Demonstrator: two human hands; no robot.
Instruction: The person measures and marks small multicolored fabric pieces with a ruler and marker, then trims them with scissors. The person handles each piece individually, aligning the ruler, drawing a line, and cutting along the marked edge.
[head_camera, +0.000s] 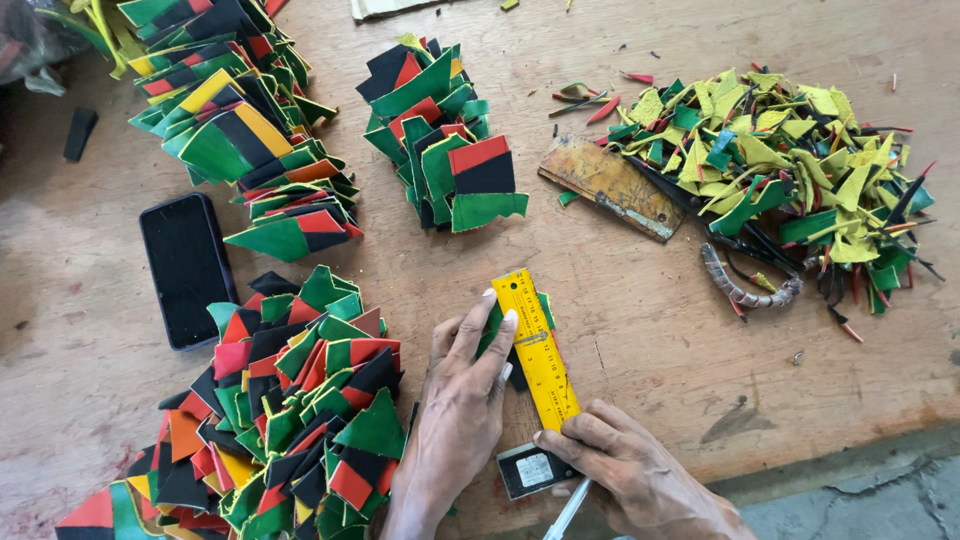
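My left hand (455, 410) lies flat on a yellow ruler (537, 345), fingers spread, pinning it over a small green and black patch (546, 305) on the wooden table (640, 320). My right hand (625, 470) grips a white pen (567, 512) beside the ruler's near end, next to a small black block with a pale label (530, 470).
Piles of red, black, green and yellow patches lie at the near left (290, 410), far left (235, 110) and centre back (440, 140). A heap of yellow and green offcuts (790, 160) covers scissors (745, 285). A rusty metal strip (610, 185) and a black phone (186, 268) lie nearby.
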